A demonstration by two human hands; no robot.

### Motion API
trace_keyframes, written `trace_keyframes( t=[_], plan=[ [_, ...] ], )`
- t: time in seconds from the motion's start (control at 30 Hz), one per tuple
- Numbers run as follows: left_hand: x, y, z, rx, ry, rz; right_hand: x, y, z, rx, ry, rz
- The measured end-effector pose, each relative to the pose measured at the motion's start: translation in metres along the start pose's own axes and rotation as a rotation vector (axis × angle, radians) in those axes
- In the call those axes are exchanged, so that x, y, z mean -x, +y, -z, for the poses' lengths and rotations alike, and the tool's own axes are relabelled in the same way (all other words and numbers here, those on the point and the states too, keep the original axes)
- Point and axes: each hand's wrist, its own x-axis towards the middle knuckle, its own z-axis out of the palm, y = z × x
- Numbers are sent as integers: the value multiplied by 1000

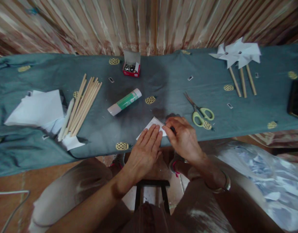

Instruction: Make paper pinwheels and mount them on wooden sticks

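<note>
My left hand point(146, 149) lies flat with fingers stretched out on a small white paper square point(154, 124) near the table's front edge. My right hand point(182, 136) is curled beside it, fingers pinched on a small dark object at the paper's right side; I cannot make out what it is. A glue stick point(124, 102) with a green label lies on its side just behind the paper. Green-handled scissors point(200, 112) lie to the right of my right hand.
A bundle of wooden sticks point(82, 105) and loose white paper sheets point(36, 108) lie at the left. A small red box of pins point(131, 68) stands at the back. Finished white paper pinwheels point(238, 55) on sticks lie at the back right. A dark object point(296, 98) sits at the right edge.
</note>
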Motion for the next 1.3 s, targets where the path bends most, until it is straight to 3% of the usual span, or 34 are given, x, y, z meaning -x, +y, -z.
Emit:
trace_keyframes(
  t=[0.3, 0.53, 0.83, 1.03, 1.13, 1.3],
  plan=[
    [0, -1, -1, -37, 6, -24, 8, 4, -3, 44, 21, 37],
    [2, -1, 0, -70, -22, -29, 22, 9, -8, 67, -25, -59],
    [44, -20, 17, -89, -3, 35, 33, 25, -3, 36, 29, -64],
    [66, -26, 21, -49, 90, 81, 38, 37, 7, -41, 33, -54],
    [62, -27, 22, 10, 151, 121, 33, 33, 11, -126, 15, -50],
    [33, -25, 24, 114, 273, 173, 18, 19, 9, -150, -80, -70]
  ],
)
